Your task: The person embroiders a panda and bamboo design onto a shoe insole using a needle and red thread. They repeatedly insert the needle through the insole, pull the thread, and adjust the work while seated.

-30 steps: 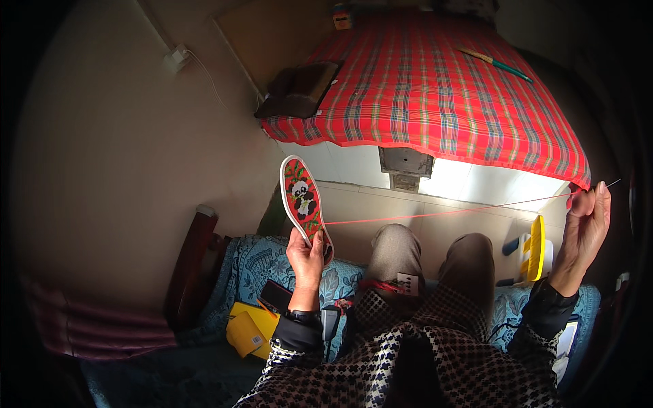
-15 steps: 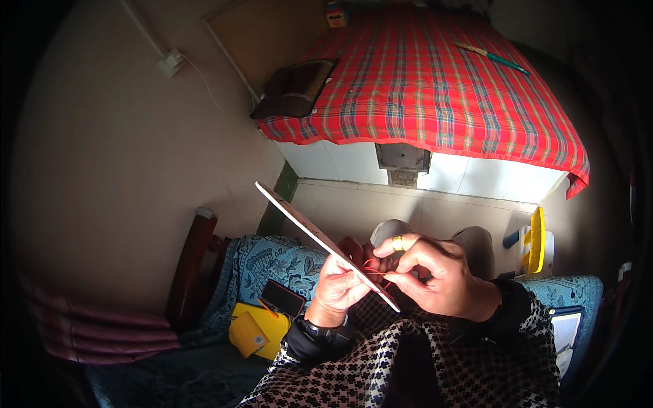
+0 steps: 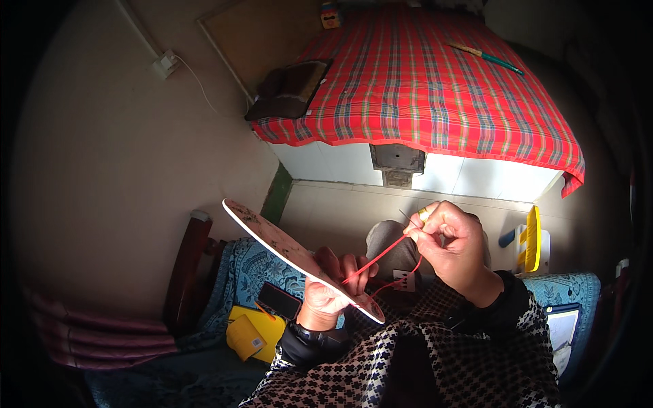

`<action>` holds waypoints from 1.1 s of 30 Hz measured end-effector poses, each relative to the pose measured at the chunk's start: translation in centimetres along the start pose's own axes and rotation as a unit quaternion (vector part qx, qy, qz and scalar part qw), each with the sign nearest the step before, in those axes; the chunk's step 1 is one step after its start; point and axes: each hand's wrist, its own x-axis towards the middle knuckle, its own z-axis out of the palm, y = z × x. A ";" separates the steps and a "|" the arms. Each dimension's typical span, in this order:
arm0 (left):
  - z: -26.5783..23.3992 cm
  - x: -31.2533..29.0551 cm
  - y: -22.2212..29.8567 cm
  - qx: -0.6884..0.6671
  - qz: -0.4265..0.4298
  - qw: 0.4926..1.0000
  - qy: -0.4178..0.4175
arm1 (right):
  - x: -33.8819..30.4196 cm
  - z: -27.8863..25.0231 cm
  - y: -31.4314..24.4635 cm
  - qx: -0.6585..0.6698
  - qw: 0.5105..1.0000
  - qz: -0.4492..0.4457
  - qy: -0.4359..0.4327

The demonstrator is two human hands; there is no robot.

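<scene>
My left hand [image 3: 321,292] grips an insole [image 3: 272,239], a long flat piece with a white rim and a dark pattern on its face. It is tilted, seen nearly edge-on, and partly hides my left fingers. My right hand [image 3: 452,248] is raised to the right of it, thumb and fingers pinched on a thin needle [image 3: 404,214] whose tip points up and left. Red thread [image 3: 381,257] runs taut from the pinch down to the insole, with a second strand hanging slack below. A yellow ring-like band [image 3: 424,215] sits on a right finger.
On the blue patterned cover at left lie a phone [image 3: 279,300], a yellow packet [image 3: 246,336] and an orange pen-like stick [image 3: 266,311]. Ahead stands a bed with a red plaid cover [image 3: 422,88]. A yellow and white object [image 3: 532,241] stands at right.
My right hand has moved up and away from the insole, drawing the red thread out; the needle now shows. The insole has shifted left and turned, showing more of its face.
</scene>
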 end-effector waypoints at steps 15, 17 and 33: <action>-2.0 -0.2 0.8 0.071 0.024 0.997 0.030 | 0.8 -2.2 0.5 0.032 0.997 0.035 0.056; -3.0 -0.3 1.0 0.044 0.025 0.998 0.047 | 1.1 -2.6 0.1 0.057 0.993 0.057 0.083; -13.8 -3.8 3.9 0.401 0.128 0.783 0.459 | 0.6 -15.2 -4.5 0.093 0.937 -0.077 0.329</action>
